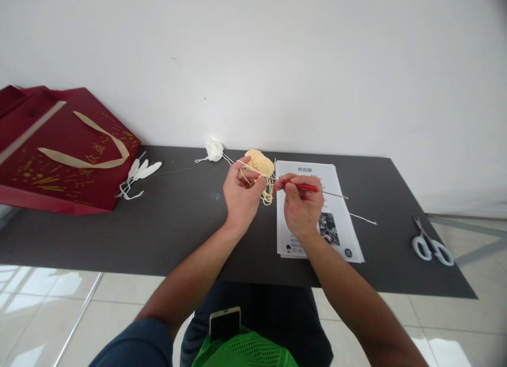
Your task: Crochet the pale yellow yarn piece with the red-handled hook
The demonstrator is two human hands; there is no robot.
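Surroundings: a red bag (59, 145) lies at the left of the frame on the table (178, 229), with white pieces (139, 172) just beside its right edge. A white yarn ball (214, 149) sits at the table's far edge, near centre. A printed sheet (340, 235) lies right of centre, partly covered by the right hand. Scissors (431, 245) lie well apart, near the right edge. A phone (225, 322) rests on the lap at bottom centre. Nothing blocks the hands.

Hands: the left hand (240, 195) is raised above the table, fingers pinched on the yellow piece (260, 163) and its strand. The right hand (301, 206) is closed on the red-handled hook (307, 187), whose metal shaft points right. The hands are close together, not touching. Both forearms reach up from the bottom of the frame.

Surface and room: dark table top, white wall behind, pale tiled floor below.
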